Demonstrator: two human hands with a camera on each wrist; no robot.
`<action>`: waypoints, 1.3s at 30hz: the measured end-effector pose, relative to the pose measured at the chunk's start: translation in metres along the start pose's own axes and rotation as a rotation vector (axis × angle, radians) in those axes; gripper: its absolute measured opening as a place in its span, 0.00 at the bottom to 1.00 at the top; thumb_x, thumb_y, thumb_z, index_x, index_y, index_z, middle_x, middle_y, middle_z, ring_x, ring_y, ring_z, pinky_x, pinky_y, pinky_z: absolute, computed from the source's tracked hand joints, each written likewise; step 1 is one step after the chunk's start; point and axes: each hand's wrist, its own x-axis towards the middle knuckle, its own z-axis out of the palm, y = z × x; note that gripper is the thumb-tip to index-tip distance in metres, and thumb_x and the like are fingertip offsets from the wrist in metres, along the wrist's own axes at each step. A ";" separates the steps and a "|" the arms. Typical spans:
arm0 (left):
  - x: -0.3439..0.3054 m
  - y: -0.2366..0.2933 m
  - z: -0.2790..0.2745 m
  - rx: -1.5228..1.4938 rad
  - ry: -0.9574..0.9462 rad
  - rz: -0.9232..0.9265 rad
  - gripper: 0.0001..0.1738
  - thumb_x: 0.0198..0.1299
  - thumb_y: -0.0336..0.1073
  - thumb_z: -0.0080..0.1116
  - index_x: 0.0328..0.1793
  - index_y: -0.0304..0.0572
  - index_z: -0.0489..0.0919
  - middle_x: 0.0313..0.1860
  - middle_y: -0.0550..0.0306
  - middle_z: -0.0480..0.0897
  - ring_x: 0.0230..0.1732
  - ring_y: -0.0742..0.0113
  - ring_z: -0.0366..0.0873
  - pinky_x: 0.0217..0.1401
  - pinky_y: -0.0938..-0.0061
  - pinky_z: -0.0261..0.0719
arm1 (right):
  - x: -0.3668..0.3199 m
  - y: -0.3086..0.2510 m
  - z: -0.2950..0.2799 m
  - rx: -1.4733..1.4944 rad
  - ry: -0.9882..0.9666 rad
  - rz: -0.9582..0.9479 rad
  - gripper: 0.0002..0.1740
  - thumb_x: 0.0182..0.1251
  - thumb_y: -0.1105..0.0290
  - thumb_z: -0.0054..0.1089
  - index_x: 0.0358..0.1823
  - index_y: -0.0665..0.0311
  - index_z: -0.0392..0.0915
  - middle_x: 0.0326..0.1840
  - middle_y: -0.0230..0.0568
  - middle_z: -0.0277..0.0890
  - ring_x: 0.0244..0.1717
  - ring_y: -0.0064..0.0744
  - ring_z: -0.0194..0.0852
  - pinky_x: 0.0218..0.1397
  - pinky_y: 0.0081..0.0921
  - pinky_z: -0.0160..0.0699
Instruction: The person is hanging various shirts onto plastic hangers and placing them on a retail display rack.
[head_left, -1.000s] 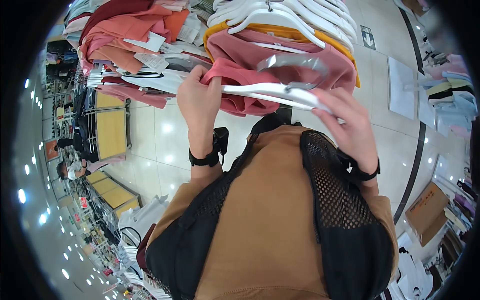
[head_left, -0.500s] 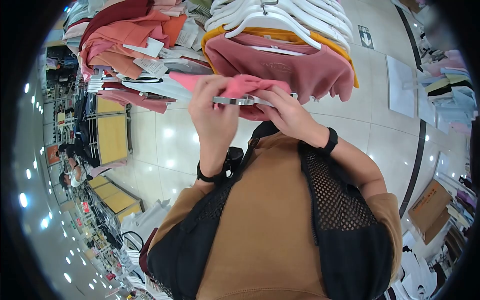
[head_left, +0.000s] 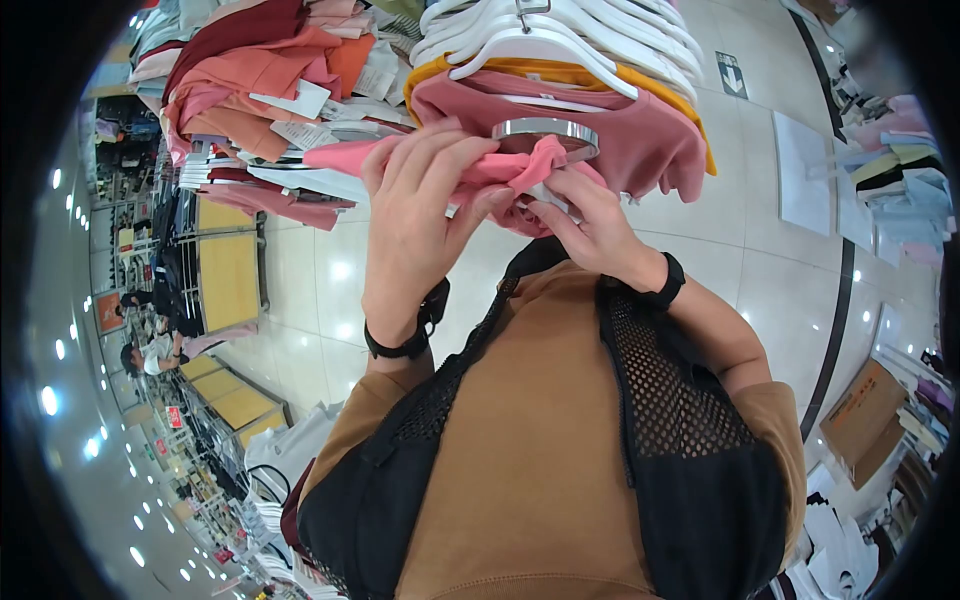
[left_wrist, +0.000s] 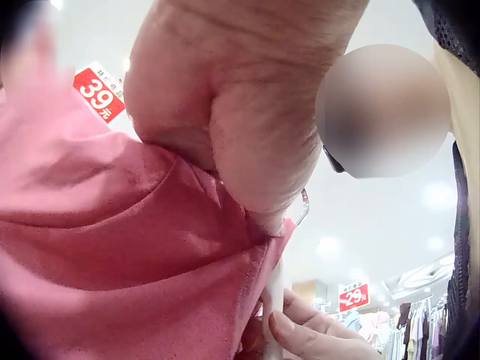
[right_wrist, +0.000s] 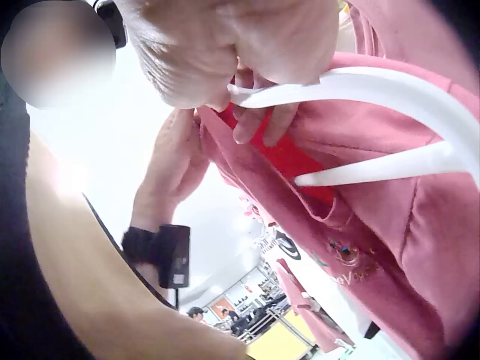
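Note:
A pink sweatshirt [head_left: 345, 157] with small embroidery on its chest is bunched between my two hands. My left hand [head_left: 412, 225] holds it by the neckline; in the right wrist view some fingers [right_wrist: 279, 124] show inside the collar. With my right hand [head_left: 600, 228] I pinch one end of a white hanger [right_wrist: 405, 81]. Part of the hanger, including a straight bar, lies over the sweatshirt in that view. Its silver hook [head_left: 545, 127] stands above the cloth in the head view. Folds of fabric hide much of the hanger from above.
Just ahead, a dusty-pink sweatshirt [head_left: 590, 125] and a mustard top [head_left: 425, 75] hang on a rack with several white hangers [head_left: 640, 35]. Left of these lies a heap of folded clothes [head_left: 250, 75]. A cardboard box [head_left: 862, 420] is at right; people [head_left: 155, 352] are far left.
My right hand has come in from the right with the hanger, up against the sweatshirt. The left hand has shifted its hold along the neckline, and the hook has swung round.

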 end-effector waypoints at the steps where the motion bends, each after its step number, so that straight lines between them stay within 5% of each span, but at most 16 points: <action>1: -0.002 -0.003 -0.001 -0.003 0.000 0.004 0.22 0.52 0.43 0.74 0.50 0.46 0.82 0.43 0.60 0.86 0.51 0.56 0.83 0.54 0.64 0.73 | 0.002 -0.004 -0.002 0.066 -0.048 0.036 0.17 0.71 0.77 0.60 0.59 0.70 0.76 0.50 0.45 0.79 0.50 0.41 0.78 0.52 0.31 0.78; 3: -0.006 -0.008 -0.003 -0.171 -0.229 -0.224 0.24 0.50 0.45 0.76 0.50 0.42 0.81 0.39 0.52 0.85 0.43 0.53 0.84 0.44 0.65 0.76 | 0.007 -0.012 -0.010 0.130 -0.095 0.076 0.17 0.72 0.76 0.59 0.60 0.70 0.76 0.51 0.43 0.80 0.51 0.37 0.78 0.53 0.30 0.79; 4: -0.003 -0.010 -0.003 -0.156 -0.169 -0.172 0.25 0.47 0.47 0.79 0.43 0.39 0.81 0.33 0.49 0.84 0.32 0.53 0.82 0.34 0.69 0.77 | 0.011 -0.016 -0.015 0.333 -0.226 0.268 0.18 0.74 0.76 0.58 0.62 0.70 0.75 0.54 0.42 0.80 0.53 0.33 0.78 0.55 0.28 0.78; 6: -0.004 -0.010 -0.003 -0.162 -0.180 -0.225 0.25 0.47 0.47 0.79 0.42 0.38 0.81 0.30 0.49 0.83 0.29 0.53 0.80 0.33 0.69 0.77 | 0.011 -0.004 -0.017 0.755 -0.425 0.495 0.22 0.79 0.67 0.54 0.69 0.70 0.70 0.61 0.42 0.78 0.59 0.28 0.76 0.61 0.26 0.76; 8: -0.008 -0.012 -0.002 -0.207 -0.161 -0.316 0.21 0.51 0.43 0.79 0.39 0.36 0.81 0.24 0.48 0.79 0.24 0.61 0.75 0.31 0.73 0.76 | 0.015 0.016 -0.026 0.602 -0.559 0.503 0.25 0.80 0.62 0.52 0.70 0.69 0.70 0.63 0.43 0.77 0.60 0.30 0.75 0.62 0.26 0.75; 11: -0.009 -0.018 -0.010 -0.202 -0.060 -0.440 0.21 0.52 0.46 0.78 0.36 0.38 0.81 0.23 0.51 0.80 0.22 0.58 0.77 0.29 0.71 0.76 | 0.007 0.031 -0.032 0.373 -0.718 0.532 0.33 0.81 0.48 0.47 0.71 0.69 0.70 0.64 0.46 0.76 0.63 0.35 0.74 0.67 0.29 0.72; 15: -0.020 -0.041 -0.017 -0.165 0.194 -0.624 0.15 0.61 0.40 0.73 0.35 0.35 0.82 0.19 0.60 0.75 0.22 0.77 0.67 0.27 0.78 0.69 | -0.001 0.033 -0.031 0.267 -0.592 0.526 0.28 0.82 0.49 0.45 0.58 0.68 0.79 0.57 0.48 0.79 0.59 0.44 0.75 0.68 0.35 0.68; 17: -0.026 -0.047 -0.022 -0.097 0.237 -0.664 0.16 0.67 0.41 0.66 0.36 0.34 0.81 0.20 0.63 0.73 0.25 0.78 0.65 0.29 0.78 0.68 | 0.003 0.033 -0.034 -0.037 -0.466 0.139 0.25 0.81 0.51 0.46 0.48 0.68 0.81 0.47 0.48 0.79 0.53 0.48 0.75 0.63 0.39 0.70; 18: -0.029 -0.051 -0.024 -0.032 0.276 -0.701 0.17 0.73 0.42 0.60 0.36 0.33 0.80 0.21 0.67 0.71 0.27 0.79 0.64 0.31 0.79 0.67 | 0.003 0.034 -0.033 -0.020 -0.408 0.139 0.19 0.78 0.56 0.53 0.42 0.68 0.79 0.42 0.47 0.78 0.50 0.49 0.74 0.61 0.41 0.70; 25: -0.036 -0.065 -0.024 -0.042 0.541 -0.811 0.26 0.77 0.50 0.53 0.37 0.32 0.84 0.24 0.63 0.80 0.28 0.79 0.67 0.31 0.77 0.69 | 0.007 0.014 -0.031 -0.087 -0.137 -0.057 0.09 0.65 0.69 0.68 0.41 0.66 0.80 0.37 0.41 0.78 0.43 0.44 0.76 0.53 0.36 0.76; 28: -0.037 -0.068 -0.024 -0.027 0.604 -0.876 0.27 0.76 0.50 0.53 0.34 0.32 0.83 0.22 0.64 0.79 0.26 0.79 0.66 0.29 0.76 0.67 | 0.004 0.000 -0.033 0.002 0.015 0.093 0.10 0.60 0.74 0.71 0.40 0.65 0.79 0.35 0.39 0.77 0.37 0.43 0.76 0.45 0.32 0.78; 30: -0.037 -0.069 -0.025 -0.010 0.601 -0.873 0.26 0.76 0.49 0.55 0.31 0.33 0.80 0.21 0.64 0.74 0.26 0.78 0.63 0.28 0.76 0.64 | 0.004 -0.001 -0.035 -0.050 0.151 -0.065 0.10 0.58 0.79 0.71 0.39 0.64 0.79 0.34 0.38 0.76 0.34 0.43 0.75 0.42 0.31 0.78; 39: -0.023 -0.026 0.009 -0.102 0.526 -0.760 0.18 0.75 0.41 0.58 0.35 0.33 0.78 0.23 0.61 0.75 0.27 0.76 0.66 0.32 0.77 0.69 | 0.030 -0.024 0.006 -0.094 0.097 -0.295 0.13 0.52 0.83 0.66 0.38 0.63 0.77 0.42 0.42 0.72 0.48 0.47 0.74 0.56 0.41 0.78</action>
